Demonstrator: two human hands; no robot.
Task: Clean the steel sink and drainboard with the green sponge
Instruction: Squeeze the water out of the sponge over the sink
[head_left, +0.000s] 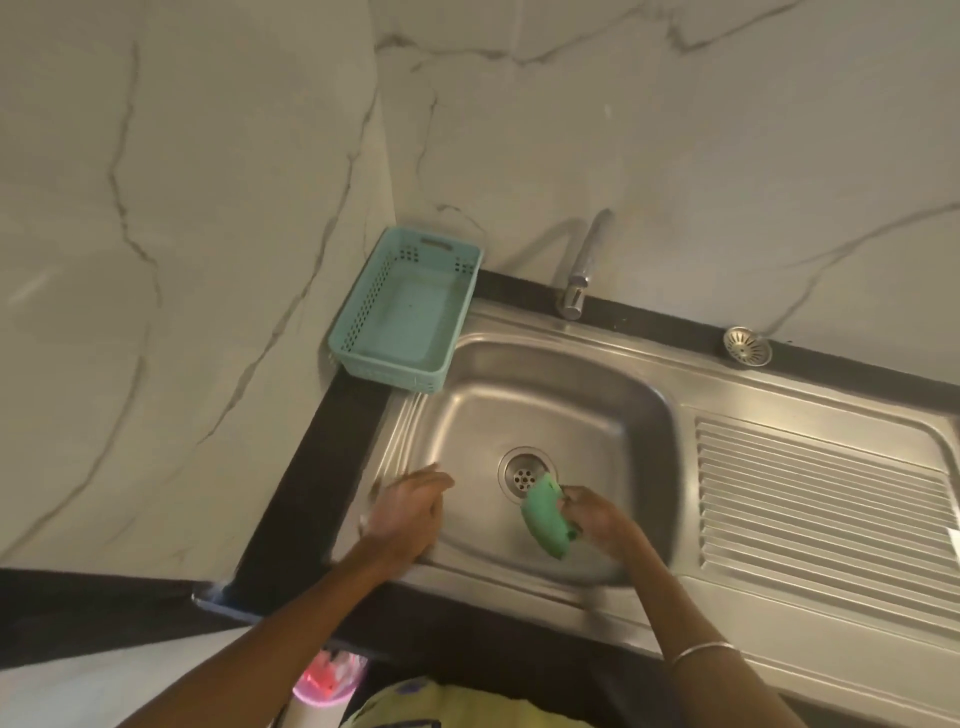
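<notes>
- While one teal basket (405, 312) is sitting on the dark desk (311, 467) in the corner by the sink (545, 364), one tap (579, 270) is leaning over the basin's far rim.
- One loose strainer (747, 346) is lying on the desk behind the ribbed drainboard (821, 493).
- One green sponge (545, 517), bent into a curve, is hanging inside the basin just beside the drain (525, 475).
- Right hand (597, 522) is pinching the sponge.
- Left hand (410, 506), fingers relaxed and holding nothing, is hovering at the basin's left wall, blurred.
</notes>
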